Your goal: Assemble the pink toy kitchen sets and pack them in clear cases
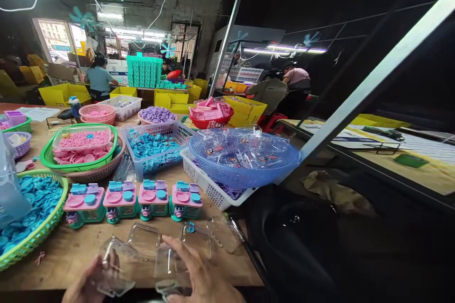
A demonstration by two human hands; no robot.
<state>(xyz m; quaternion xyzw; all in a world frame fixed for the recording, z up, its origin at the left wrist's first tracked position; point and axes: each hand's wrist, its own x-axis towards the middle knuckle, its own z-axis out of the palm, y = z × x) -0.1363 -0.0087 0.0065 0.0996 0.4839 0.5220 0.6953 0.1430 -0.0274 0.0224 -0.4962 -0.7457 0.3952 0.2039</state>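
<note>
At the table's front edge, my left hand [87, 280] grips a clear plastic case [119, 265] that is tilted, its fingers seen partly through it. Close beside it, my right hand [199, 272] has its thumb and fingers around a second clear plastic case [169, 262]. Just beyond the hands lie more clear plastic pieces [225, 236], one with a small round blue part [191, 227] on it. Behind these stands a row of several toy kitchen sets [152, 203] in pink and teal, with blue and purple parts on top.
A green-rimmed basket of blue parts [31, 199] stands at left. Farther back are a basket of pink parts [83, 154], a crate of blue pieces [152, 146] and a blue basket of clear packages [245, 170]. A metal post [348, 90] slants across the right. Other people work behind.
</note>
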